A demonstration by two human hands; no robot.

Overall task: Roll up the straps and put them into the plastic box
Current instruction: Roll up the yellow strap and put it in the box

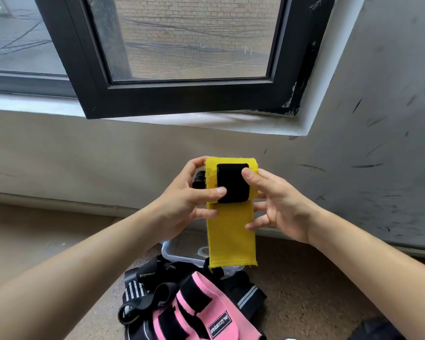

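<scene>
A yellow strap (228,231) with a black fastener patch hangs in the air in front of me, its top part rolled and its tail hanging down. My left hand (182,200) grips the roll from the left, thumb on the black patch. My right hand (277,202) holds it from the right, thumb pressing the patch's upper corner. Below, a clear plastic box (182,251) sits on the floor, partly hidden by the strap's tail. A heap of pink straps (201,305) and black straps (142,280) lies in front of the box.
An open black-framed window (182,57) juts out above the hands, over a white sill (206,119). A scuffed white wall (378,143) stands on the right. The floor (304,290) is brown and speckled. A dark object (378,330) shows at the bottom right.
</scene>
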